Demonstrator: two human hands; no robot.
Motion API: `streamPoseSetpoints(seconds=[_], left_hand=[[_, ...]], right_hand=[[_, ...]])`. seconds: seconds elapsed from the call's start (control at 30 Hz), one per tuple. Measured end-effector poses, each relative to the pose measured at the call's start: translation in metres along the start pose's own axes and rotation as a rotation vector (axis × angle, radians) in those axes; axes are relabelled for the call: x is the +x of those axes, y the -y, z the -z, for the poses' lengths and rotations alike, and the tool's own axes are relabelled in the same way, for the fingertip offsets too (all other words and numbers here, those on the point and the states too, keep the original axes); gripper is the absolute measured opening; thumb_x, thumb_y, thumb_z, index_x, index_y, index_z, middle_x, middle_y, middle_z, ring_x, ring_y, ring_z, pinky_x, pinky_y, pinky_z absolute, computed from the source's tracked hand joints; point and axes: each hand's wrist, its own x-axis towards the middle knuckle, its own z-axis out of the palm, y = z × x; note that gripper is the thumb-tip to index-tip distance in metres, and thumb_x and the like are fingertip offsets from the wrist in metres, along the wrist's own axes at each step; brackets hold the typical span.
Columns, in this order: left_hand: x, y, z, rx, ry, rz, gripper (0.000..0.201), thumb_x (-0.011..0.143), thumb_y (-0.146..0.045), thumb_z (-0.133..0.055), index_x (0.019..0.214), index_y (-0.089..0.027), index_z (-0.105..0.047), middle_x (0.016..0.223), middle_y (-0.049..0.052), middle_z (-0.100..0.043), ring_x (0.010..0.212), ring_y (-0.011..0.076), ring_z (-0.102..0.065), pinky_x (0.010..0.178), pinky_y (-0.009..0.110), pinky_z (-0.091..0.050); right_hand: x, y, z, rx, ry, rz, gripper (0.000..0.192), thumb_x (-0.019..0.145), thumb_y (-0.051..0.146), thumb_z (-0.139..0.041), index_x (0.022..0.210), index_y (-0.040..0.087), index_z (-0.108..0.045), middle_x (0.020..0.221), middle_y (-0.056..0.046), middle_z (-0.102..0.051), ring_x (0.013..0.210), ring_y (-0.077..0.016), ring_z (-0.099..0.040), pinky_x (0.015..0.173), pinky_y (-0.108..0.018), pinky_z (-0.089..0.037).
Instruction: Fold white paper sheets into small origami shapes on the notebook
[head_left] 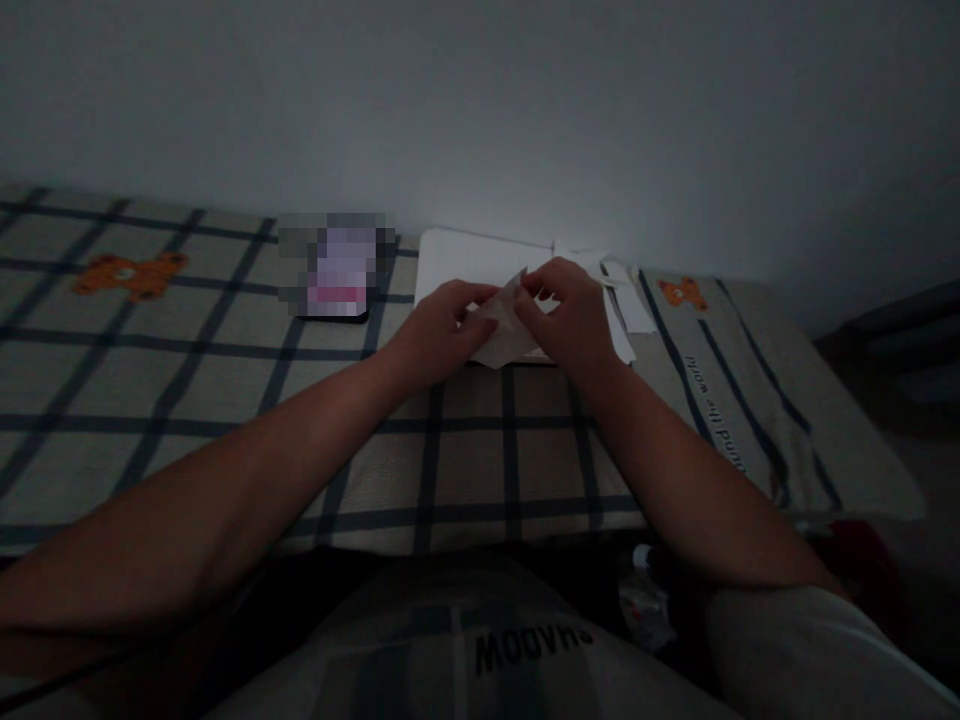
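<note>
A small folded piece of white paper [504, 332] lies between both hands on the checked cloth. My left hand [439, 328] presses its left side with fingers curled over it. My right hand [564, 312] pinches the paper's raised upper corner from the right. Under and behind the folded piece lies a stack of white sheets [465, 258]. The room is dim and the paper's folds are hard to make out.
A phone [337, 270] lies left of the sheets, its screen blurred. Loose white paper scraps [626, 290] lie to the right. The checked cloth [225, 390] with orange bear prints covers the surface, against a plain wall. The cloth's right edge drops off near a dark floor.
</note>
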Motion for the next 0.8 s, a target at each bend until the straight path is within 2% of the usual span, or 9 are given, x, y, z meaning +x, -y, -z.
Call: streamPoseSetpoints(seconds=[0.17,0.3,0.43,0.57,0.67,0.8], left_hand=[[0.006,0.006,0.002,-0.208,-0.045,0.159,0.049,0.078,-0.019,-0.068,0.127,-0.02,-0.07,0.111,0.006,-0.074,0.086,0.0173,-0.067,0.076,0.027,-0.053],[0.012,0.008,0.006,-0.354,-0.12,0.297,0.049,0.078,-0.017,-0.069,0.127,-0.019,-0.068,0.097,0.004,-0.074,0.082,0.0167,-0.068,0.074,0.027,-0.053],[0.015,0.008,0.006,-0.521,-0.192,0.394,0.047,0.081,-0.017,-0.067,0.127,-0.019,-0.065,0.093,0.004,-0.072,0.078,0.0167,-0.069,0.073,0.029,-0.055],[0.017,0.009,0.006,-0.596,-0.21,0.44,0.048,0.08,-0.016,-0.065,0.128,-0.019,-0.064,0.092,0.004,-0.071,0.08,0.0172,-0.07,0.074,0.03,-0.055],[0.017,0.004,0.008,-0.626,-0.217,0.451,0.047,0.081,-0.016,-0.065,0.128,-0.018,-0.063,0.094,0.005,-0.071,0.085,0.0189,-0.071,0.076,0.031,-0.057],[0.014,-0.009,0.013,-0.597,-0.17,0.384,0.042,0.089,-0.033,-0.065,0.129,-0.02,-0.061,0.106,0.008,-0.073,0.098,0.0241,-0.073,0.083,0.036,-0.059]], right_hand=[[0.001,0.001,0.003,0.041,0.006,0.01,0.014,0.088,0.031,-0.058,0.077,0.025,-0.052,0.079,-0.002,-0.063,0.078,-0.0187,-0.058,0.077,-0.037,-0.048],[0.001,0.0,0.004,0.077,0.025,0.035,0.012,0.087,0.03,-0.059,0.078,0.025,-0.052,0.082,-0.003,-0.065,0.08,-0.0185,-0.059,0.077,-0.037,-0.05],[0.001,0.002,0.004,0.147,0.039,0.042,0.009,0.086,0.028,-0.059,0.078,0.024,-0.055,0.086,-0.004,-0.065,0.084,-0.0187,-0.06,0.072,-0.035,-0.052],[0.0,0.003,0.001,0.239,0.025,-0.034,0.009,0.087,0.031,-0.061,0.081,0.023,-0.061,0.101,-0.007,-0.068,0.087,-0.0182,-0.064,0.066,-0.031,-0.054],[-0.002,-0.001,-0.003,0.296,0.032,-0.118,0.014,0.089,0.036,-0.063,0.088,0.023,-0.066,0.093,-0.004,-0.069,0.075,-0.0161,-0.066,0.069,-0.032,-0.055],[-0.002,-0.009,-0.008,0.315,0.019,-0.249,0.023,0.089,0.045,-0.066,0.085,0.023,-0.068,0.08,-0.002,-0.07,0.071,-0.0169,-0.068,0.067,-0.033,-0.056]])
